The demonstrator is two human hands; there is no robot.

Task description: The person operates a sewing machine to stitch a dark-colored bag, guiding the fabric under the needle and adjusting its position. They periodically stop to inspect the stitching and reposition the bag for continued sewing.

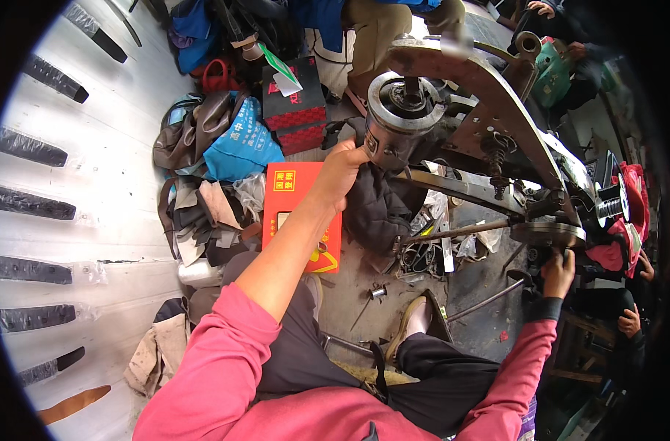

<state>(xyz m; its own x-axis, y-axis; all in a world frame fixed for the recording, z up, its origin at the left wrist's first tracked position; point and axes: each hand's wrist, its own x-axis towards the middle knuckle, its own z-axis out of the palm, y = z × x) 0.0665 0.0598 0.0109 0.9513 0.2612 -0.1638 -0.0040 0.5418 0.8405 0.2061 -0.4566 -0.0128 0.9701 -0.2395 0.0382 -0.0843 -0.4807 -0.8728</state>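
Note:
A dark metal machine with a curved arm fills the upper right. My left hand is closed against the lower left side of its round steel cylinder head, gripping it. Below the machine's right end, my right hand has its fingers curled up at the underside of a round metal wheel, touching it; what exactly it grips is partly hidden. A coil spring sits on the arm. A dark padded cloth lies just under the cylinder.
A white board with wrapped dark strips runs along the left. A red box, blue bag, stacked boxes and leather scraps surround me. Other people sit ahead; a co-worker's hand shows at right. A spool lies near my shoe.

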